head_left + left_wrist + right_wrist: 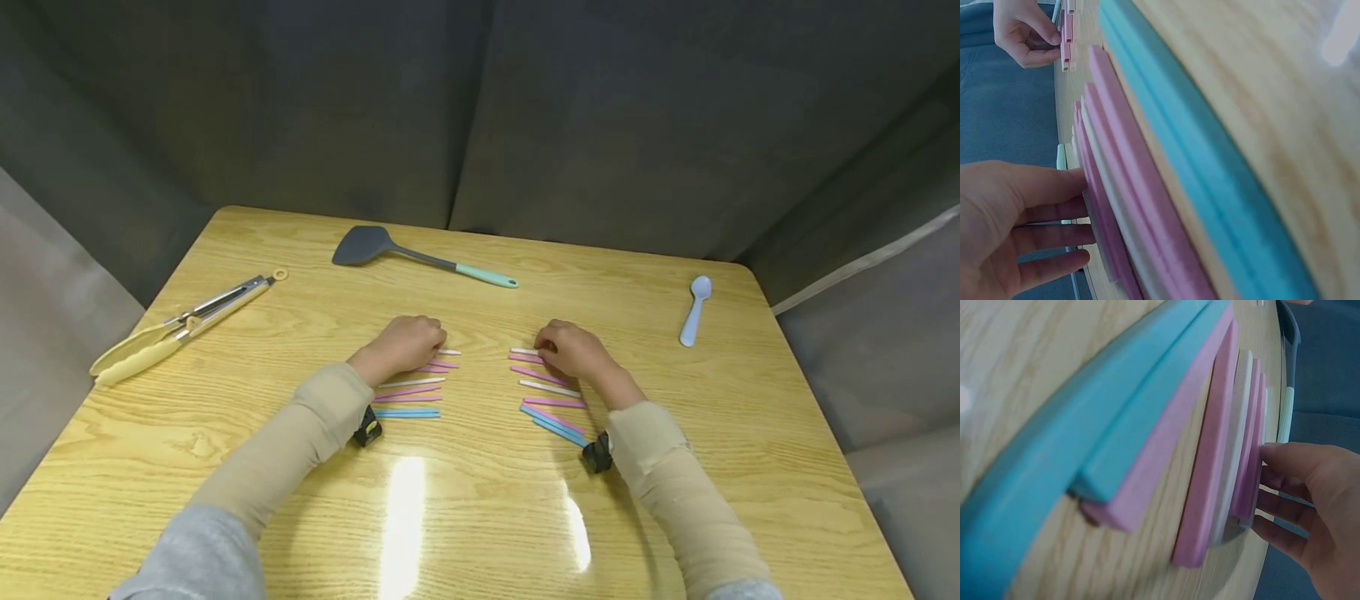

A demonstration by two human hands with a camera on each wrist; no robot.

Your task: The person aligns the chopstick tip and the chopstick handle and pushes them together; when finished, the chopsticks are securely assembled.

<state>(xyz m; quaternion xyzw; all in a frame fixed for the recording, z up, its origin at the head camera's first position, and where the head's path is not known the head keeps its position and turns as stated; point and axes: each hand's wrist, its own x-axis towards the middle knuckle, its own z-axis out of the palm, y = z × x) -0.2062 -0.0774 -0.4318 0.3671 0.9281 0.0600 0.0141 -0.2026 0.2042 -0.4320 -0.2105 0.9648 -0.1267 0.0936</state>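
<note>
Two rows of thin pink, white and blue sticks lie on the wooden table. At the far end of the left row, my left hand pinches a white stick, its right tip showing past the fingers. Nearer me lie pink sticks and a blue pair. My right hand pinches the far white stick of the right row between thumb and fingers. Closer in that row are another white stick, pink sticks and blue sticks. The fingers partly hide both far sticks.
A dark spatula with a mint handle lies at the back. Yellow-tipped tongs rest at the left, and a pale blue spoon at the right. Dark curtains hang behind the table.
</note>
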